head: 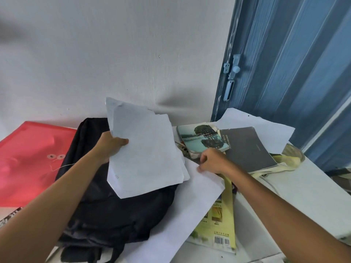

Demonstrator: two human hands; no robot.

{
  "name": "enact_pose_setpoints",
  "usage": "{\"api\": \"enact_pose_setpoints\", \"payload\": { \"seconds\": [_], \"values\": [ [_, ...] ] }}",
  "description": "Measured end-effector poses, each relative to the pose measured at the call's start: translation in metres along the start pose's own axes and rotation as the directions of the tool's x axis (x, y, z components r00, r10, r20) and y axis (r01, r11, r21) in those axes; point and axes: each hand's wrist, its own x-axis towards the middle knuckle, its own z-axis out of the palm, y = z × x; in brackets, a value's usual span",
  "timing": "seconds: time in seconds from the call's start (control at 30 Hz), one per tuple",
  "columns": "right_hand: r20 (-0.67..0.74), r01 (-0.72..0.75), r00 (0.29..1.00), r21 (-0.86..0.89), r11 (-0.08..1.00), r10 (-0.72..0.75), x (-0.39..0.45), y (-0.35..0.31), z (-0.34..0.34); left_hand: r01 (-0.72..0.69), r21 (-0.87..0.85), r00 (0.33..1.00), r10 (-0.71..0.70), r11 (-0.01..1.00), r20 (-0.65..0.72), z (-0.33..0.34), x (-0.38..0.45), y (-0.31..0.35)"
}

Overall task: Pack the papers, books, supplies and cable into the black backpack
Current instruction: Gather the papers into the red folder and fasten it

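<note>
1. Left hand [112, 144]: grips a stack of white papers [146, 149], raised over the black backpack [114, 205].
2. Right hand [212, 161]: fingers curled, pinching a loose sheet [190, 202] beside the backpack.

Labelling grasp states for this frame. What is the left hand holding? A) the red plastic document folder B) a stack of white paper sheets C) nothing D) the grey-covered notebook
B: the left hand grips a stack of white paper sheets by its left edge, raised above the black fabric backpack, with the thumb on the front of the top sheet.
</note>
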Motion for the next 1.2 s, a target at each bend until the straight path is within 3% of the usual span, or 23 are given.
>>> {"api": "enact_pose_setpoints", "payload": {
  "seconds": [0.2,0.5,0.73,0.87,1.2],
  "values": [
    [0.070,0.008,0.998,-0.059,0.998,-0.004,-0.013,-0.021,-0.001,0.053,0.012,0.998,-0.053,0.999,-0.020,-0.001,0.004,-0.011],
    [0.131,-0.022,0.991,0.179,0.984,-0.002,-0.005,-0.030,-0.027,0.068,-0.043,0.998,-0.069,0.997,-0.009,-0.006,0.008,-0.017],
    [0.047,0.117,0.992,0.079,0.990,-0.121,-0.015,-0.040,-0.088,0.025,0.000,0.999,-0.025,1.000,-0.032,-0.005,0.015,-0.017],
    [-0.041,0.143,0.989,0.121,0.982,-0.139,-0.016,-0.036,-0.134,0.014,0.024,1.000,-0.013,1.000,-0.017,-0.009,0.019,-0.019],
    [-0.081,0.159,0.987,0.284,0.946,-0.141,-0.027,-0.028,-0.224,-0.034,0.145,0.981,0.005,0.989,0.193,-0.016,0.016,-0.018]
  ]
}}
